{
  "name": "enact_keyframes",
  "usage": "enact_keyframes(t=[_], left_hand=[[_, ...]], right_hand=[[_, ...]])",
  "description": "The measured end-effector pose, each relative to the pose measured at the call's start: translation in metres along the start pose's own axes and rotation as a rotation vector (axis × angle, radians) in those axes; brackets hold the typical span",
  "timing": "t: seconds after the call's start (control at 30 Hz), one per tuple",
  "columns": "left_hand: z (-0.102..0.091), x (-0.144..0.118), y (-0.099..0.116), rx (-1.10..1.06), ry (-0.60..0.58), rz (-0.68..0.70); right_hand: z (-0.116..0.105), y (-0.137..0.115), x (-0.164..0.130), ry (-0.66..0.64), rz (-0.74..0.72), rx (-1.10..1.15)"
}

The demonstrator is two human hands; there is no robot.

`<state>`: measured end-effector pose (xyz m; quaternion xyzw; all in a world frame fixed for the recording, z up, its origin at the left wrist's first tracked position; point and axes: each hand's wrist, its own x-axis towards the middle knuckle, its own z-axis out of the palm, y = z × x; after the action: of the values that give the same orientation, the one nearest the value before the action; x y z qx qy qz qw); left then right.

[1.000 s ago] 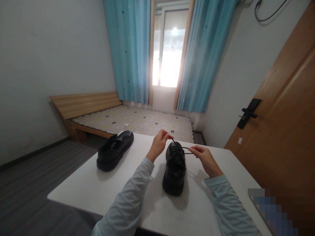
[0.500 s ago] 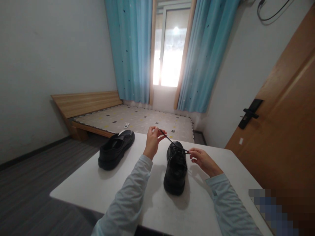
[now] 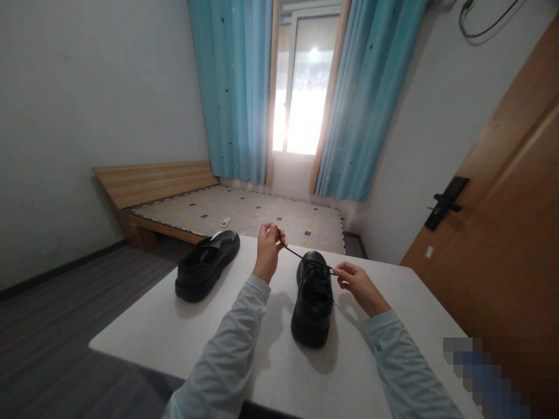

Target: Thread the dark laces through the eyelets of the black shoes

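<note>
A black lace-up shoe (image 3: 312,302) stands on the white table (image 3: 183,337), toe pointing away from me. My left hand (image 3: 267,250) is raised to the shoe's upper left and pinches one end of its black shoelace (image 3: 301,256), which runs taut down to the eyelets. My right hand (image 3: 358,285) rests just right of the shoe's tongue and pinches the lace's other end there. A second black shoe (image 3: 206,265) lies apart at the table's far left, untouched.
Beyond the table stands a low wooden bed (image 3: 236,212) with a patterned mattress. Blue curtains (image 3: 236,87) frame a bright window. A wooden door (image 3: 502,233) with a black handle is close on the right. Grey floor lies to the left.
My left hand has risen and moved left, drawing the lace out longer from the shoe. My right hand has stayed near the shoe's tongue, shifting only slightly.
</note>
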<state>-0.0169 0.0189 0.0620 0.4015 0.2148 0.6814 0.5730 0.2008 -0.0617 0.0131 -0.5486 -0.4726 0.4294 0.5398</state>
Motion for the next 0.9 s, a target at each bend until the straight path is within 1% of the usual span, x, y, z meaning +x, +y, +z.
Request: enact_keyframes(t=[0.33,0.6,0.73,0.9], left_hand=[[-0.002,0.003,0.005,-0.027,0.076,0.047],[-0.006,0.005,0.009,-0.025,0.124,0.091],[-0.009,0.007,0.01,0.0,0.117,0.132],[-0.012,0.01,0.009,0.06,0.084,0.202]], right_hand=[[-0.001,0.004,0.003,0.071,-0.034,-0.102],[0.005,0.0,0.0,0.079,-0.079,-0.205],[0.005,0.001,0.001,0.051,-0.131,-0.232],[0.003,0.004,0.004,0.046,-0.184,-0.298]])
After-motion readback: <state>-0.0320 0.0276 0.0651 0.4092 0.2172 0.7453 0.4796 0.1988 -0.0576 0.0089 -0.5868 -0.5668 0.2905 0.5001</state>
